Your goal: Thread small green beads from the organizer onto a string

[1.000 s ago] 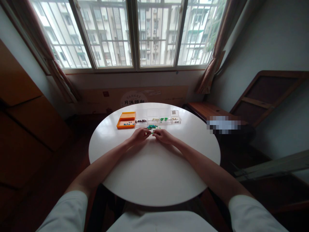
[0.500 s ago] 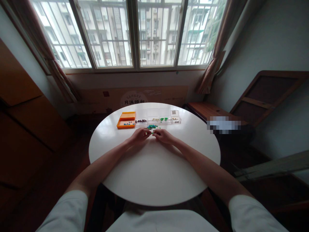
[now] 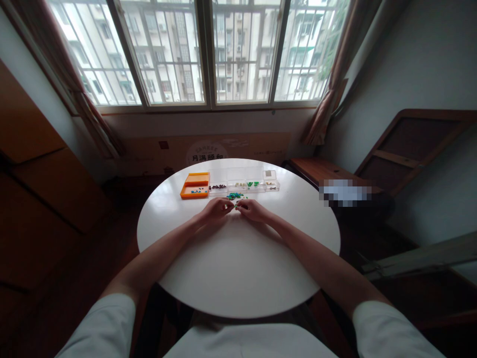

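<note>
My left hand (image 3: 218, 207) and my right hand (image 3: 252, 209) meet fingertip to fingertip over the white round table (image 3: 238, 268). Both are closed in a pinch around a tiny green piece (image 3: 235, 205) between them; its exact kind is too small to make out. Just beyond the fingers lies a loose pile of small blue, green and dark pieces (image 3: 235, 196). Behind the pile stands a clear plastic compartment box (image 3: 244, 187), its lids raised, with dark, cream and green pieces sorted in it. To its left an orange case (image 3: 195, 184) lies open, holding a few blue and dark bits.
A barred window (image 3: 208, 54) with curtains rises past the table. At the right sits a low wooden bench (image 3: 328, 171) with a blurred pale item on it, and a wooden framed panel (image 3: 406, 154) leans by the wall. An orange-brown cabinet (image 3: 30, 114) is at the left.
</note>
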Demonstrator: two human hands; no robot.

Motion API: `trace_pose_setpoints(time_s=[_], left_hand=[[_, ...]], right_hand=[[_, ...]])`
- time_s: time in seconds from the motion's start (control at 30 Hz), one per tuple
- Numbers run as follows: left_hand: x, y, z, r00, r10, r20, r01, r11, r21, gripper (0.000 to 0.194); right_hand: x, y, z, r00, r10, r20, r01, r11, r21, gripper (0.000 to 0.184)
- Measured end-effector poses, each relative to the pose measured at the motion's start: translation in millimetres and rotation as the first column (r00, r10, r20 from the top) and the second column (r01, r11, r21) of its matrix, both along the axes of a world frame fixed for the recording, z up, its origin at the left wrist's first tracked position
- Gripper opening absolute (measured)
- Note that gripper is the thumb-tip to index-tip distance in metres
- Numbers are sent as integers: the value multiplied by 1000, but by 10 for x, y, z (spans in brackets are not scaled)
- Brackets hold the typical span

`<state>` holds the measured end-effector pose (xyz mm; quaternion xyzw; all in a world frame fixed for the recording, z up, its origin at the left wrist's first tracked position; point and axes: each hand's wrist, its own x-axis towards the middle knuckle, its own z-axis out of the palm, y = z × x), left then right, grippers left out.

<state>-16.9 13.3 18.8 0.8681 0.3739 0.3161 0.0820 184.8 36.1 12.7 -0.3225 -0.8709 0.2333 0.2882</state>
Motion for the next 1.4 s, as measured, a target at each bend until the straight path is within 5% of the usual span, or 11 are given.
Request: trace_pose_setpoints(time_s=[0.5,1.4], left_hand=[[15,-25,38,1000,8,-26,-8,1000,8,23],[18,-49,65,1000,0,-21,-1,1000,-26,23]], right_hand=[[-4,-82,75,995,-36,-90,27,995,-93,17],[-8,1,-21,991,1,-137,-7,999,-39,12]])
